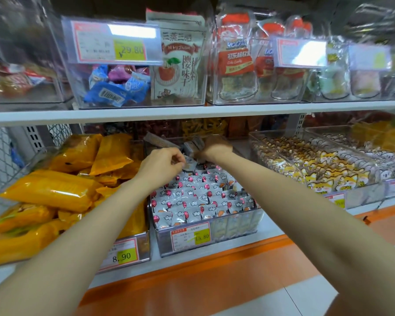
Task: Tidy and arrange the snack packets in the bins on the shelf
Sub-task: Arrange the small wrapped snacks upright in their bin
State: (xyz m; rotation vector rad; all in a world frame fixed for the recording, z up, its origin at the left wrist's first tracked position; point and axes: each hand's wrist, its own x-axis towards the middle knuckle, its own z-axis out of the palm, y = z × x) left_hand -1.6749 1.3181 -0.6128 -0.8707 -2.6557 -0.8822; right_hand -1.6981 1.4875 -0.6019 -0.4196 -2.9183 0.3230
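Note:
A clear bin [214, 241] on the lower shelf holds rows of small white snack packets [198, 197] printed with red balloons. My left hand [162, 164] hovers over the back of this bin, fingers curled, pinching one small packet [189, 164]. Farther back, my right hand [214, 145] grips a bunch of several grey-brown packets [193, 145] under the upper shelf. That hand is blurred and partly in shadow.
A bin of orange packets [55, 190] stands to the left, a bin of fox-print packets [317, 169] to the right. The white upper shelf [192, 112] carries clear bins with price tags. An orange ledge [203, 277] runs along the front.

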